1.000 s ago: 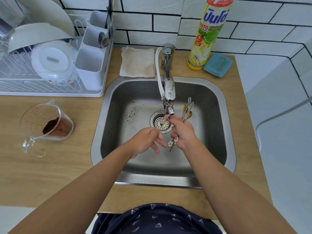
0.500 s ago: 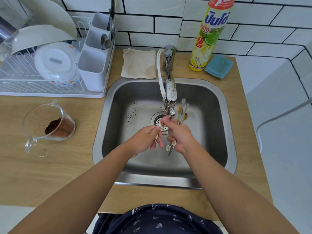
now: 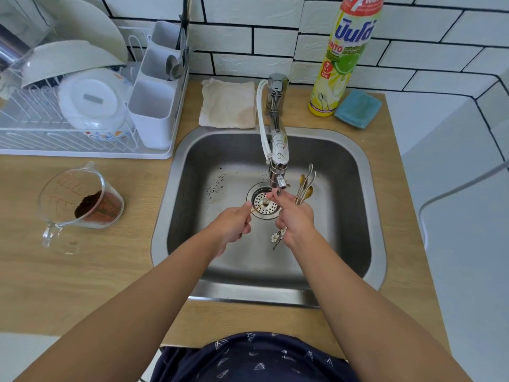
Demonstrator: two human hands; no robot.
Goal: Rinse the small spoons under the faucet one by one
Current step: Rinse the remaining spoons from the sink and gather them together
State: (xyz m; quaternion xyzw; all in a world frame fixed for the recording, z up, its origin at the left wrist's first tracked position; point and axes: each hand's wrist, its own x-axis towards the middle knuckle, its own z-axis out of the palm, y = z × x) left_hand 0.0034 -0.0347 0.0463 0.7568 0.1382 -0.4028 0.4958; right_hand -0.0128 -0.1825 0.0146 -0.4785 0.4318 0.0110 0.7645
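The left hand (image 3: 232,226) pinches one thin gold small spoon (image 3: 260,205) by its handle, the bowl end just under the chrome faucet (image 3: 278,150) spout. The right hand (image 3: 296,220) holds a bundle of slim metal spoons (image 3: 305,186) with flower ends. These spoons look light, stiff and, I think, slippery when wet. A firm pinch at mid-handle seems best, over the steel sink (image 3: 369,216).
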